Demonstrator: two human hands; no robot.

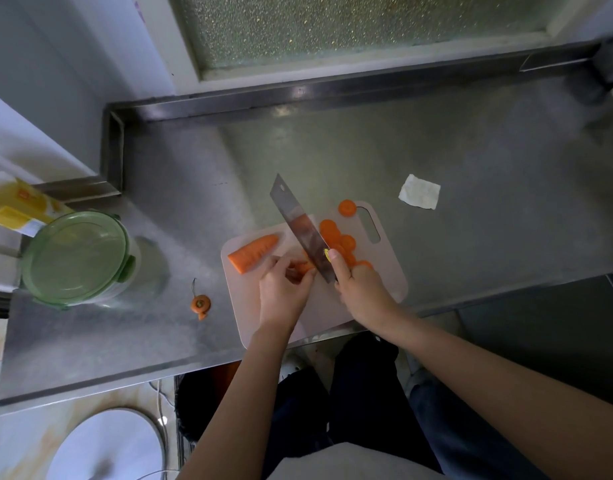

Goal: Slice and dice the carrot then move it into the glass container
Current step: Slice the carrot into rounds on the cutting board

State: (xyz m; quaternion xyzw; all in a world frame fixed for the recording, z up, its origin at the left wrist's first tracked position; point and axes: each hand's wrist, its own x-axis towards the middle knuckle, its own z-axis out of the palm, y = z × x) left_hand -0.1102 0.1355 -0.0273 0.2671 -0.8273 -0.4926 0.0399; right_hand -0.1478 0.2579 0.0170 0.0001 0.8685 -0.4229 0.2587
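We see the right hand [360,289] clenched round the handle of a cleaver [298,223], whose blade slants across the pale cutting board [391,275] on the steel desk [471,161]. The left hand [280,292] pinches a small carrot piece [303,266] just beside the blade's edge. On the board's left lies the tapered carrot half [253,251]; right of the blade we find overlapping carrot slices [336,237], and one stray slice [347,207] rests by the board's handle slot. The glass container [76,258], its green lid on, stands at the desk's left, well apart from the board. A carrot top [201,304] lies between them, and a scrap of paper [420,196] lies beyond the board.
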